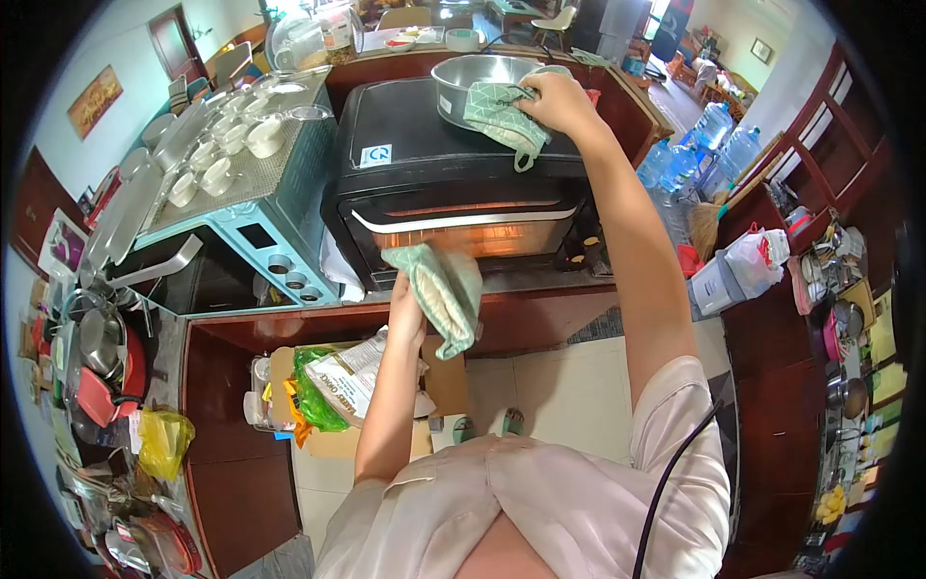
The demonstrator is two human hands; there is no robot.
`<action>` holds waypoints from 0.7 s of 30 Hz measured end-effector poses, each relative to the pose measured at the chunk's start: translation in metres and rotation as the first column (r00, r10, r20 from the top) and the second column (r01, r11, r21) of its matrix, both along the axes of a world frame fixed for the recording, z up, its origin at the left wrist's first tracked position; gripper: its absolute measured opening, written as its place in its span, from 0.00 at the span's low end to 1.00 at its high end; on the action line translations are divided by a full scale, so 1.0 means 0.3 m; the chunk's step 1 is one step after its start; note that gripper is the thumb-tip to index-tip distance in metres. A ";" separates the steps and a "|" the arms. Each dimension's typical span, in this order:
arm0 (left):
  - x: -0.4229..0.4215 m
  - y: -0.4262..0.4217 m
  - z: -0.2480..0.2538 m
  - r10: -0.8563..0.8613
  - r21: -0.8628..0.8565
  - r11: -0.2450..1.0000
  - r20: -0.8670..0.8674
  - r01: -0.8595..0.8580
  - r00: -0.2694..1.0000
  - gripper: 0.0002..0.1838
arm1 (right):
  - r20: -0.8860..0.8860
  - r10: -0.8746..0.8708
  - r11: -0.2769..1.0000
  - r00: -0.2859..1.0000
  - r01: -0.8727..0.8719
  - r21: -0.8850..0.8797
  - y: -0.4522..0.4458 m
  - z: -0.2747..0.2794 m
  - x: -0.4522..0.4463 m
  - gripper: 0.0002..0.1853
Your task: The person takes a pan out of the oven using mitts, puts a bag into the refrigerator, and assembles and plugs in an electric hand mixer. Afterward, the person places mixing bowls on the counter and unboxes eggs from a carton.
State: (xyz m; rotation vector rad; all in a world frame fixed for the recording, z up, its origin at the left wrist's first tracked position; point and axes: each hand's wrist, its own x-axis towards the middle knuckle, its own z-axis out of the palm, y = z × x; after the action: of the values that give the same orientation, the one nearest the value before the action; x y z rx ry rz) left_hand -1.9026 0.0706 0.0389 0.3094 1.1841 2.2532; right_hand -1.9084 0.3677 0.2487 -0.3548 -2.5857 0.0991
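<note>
Head view: pan (477, 70) on black oven (453, 154)
Right hand (553, 102): fingers clamped on green cloth (506, 121) — under them, at pan's rim
Left hand (405, 307): other cloth (449, 294) hides fingers — closed or not, I cannot tell

The right hand (552, 102) held a green pot holder (503, 118) at the rim of a metal pan (477, 73) atop the black oven (400, 121). The left hand (404, 307) held a second pot holder (451, 304) before the lit oven window (521, 241). White cups (265, 139) stood on the adjacent blue oven (307, 198).
</note>
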 end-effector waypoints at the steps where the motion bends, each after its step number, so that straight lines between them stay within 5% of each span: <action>1: 0.013 -0.013 -0.009 -0.029 0.031 0.999 0.017 0.028 0.999 0.20 | -0.022 0.003 1.000 1.000 -0.003 0.005 0.001 0.004 -0.001 0.17; 7: 0.082 -0.022 -0.132 -0.216 0.086 0.974 0.062 0.210 0.974 0.19 | -0.263 -0.007 0.999 0.965 -0.003 -0.035 -0.075 0.021 0.193 0.17; 8: 0.092 0.007 -0.137 -0.256 0.097 0.965 0.171 0.242 0.951 0.19 | -0.448 0.140 0.984 0.883 -0.075 0.161 -0.057 -0.015 0.267 0.15; 9: 0.115 0.045 -0.137 -0.299 0.101 0.954 0.279 0.281 0.913 0.19 | -0.475 0.112 0.976 0.873 -0.006 0.219 -0.085 -0.014 0.364 0.14; 11: 0.208 0.085 -0.030 -0.506 0.115 0.863 0.221 0.493 0.834 0.21 | -0.497 -0.031 0.999 0.867 0.043 0.014 -0.159 -0.014 0.595 0.15; 13: 0.259 0.173 -0.121 -0.686 0.063 0.724 -0.034 0.687 0.727 0.11 | -0.398 -0.224 0.975 0.890 0.207 -0.085 -0.241 -0.020 0.857 0.17; 16: 0.439 0.252 -0.165 -0.730 -0.169 0.623 -0.477 0.764 0.490 0.18 | -0.483 -0.382 0.924 0.788 0.332 -0.189 -0.361 -0.111 1.220 0.15; 18: 0.537 0.244 -0.226 -0.841 -0.108 0.540 -0.118 0.835 0.528 0.20 | -0.445 -0.574 0.817 0.687 0.515 -0.260 -0.463 -0.179 1.465 0.14; 21: 0.741 0.265 -0.176 -0.923 -0.226 0.381 -0.036 0.897 0.383 0.25 | -0.400 -0.779 0.609 0.483 0.735 -0.298 -0.688 -0.275 1.818 0.14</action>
State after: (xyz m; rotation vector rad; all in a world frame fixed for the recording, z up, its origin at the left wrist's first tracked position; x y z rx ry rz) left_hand -1.6803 0.1500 -0.0139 0.8563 0.8910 1.1110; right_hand -1.3631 0.1614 0.1662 -1.3063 -1.6991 -0.0224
